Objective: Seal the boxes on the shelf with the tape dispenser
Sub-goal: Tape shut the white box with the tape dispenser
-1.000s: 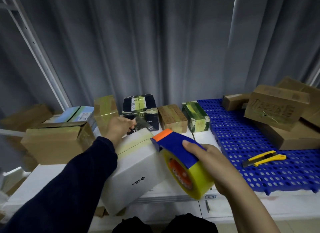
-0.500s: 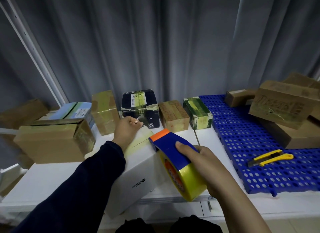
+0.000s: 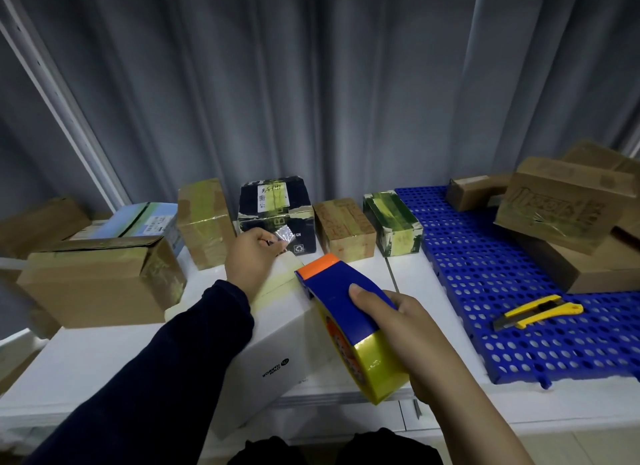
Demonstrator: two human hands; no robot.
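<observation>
A white box (image 3: 277, 347) is seen lying askew at the front edge of the shelf (image 3: 104, 357), its near corner jutting past that edge. A strip of yellowish tape (image 3: 281, 278) is laid along its top. The tape dispenser (image 3: 341, 312), blue with an orange tip and a yellow roll, is held against the box's top right edge; the grip of the right hand (image 3: 412, 329) is closed around its body, forefinger on top. The left hand (image 3: 251, 257) is placed over the far end of the box, and its grip is narrowed to a pinch on a small shiny scrap (image 3: 283, 235). Behind, along the back edge, a black box (image 3: 277, 215) and taped brown cartons are lined up. A yellow utility knife (image 3: 538, 310) is set on the blue perforated mat (image 3: 485, 291) toward the right edge
</observation>
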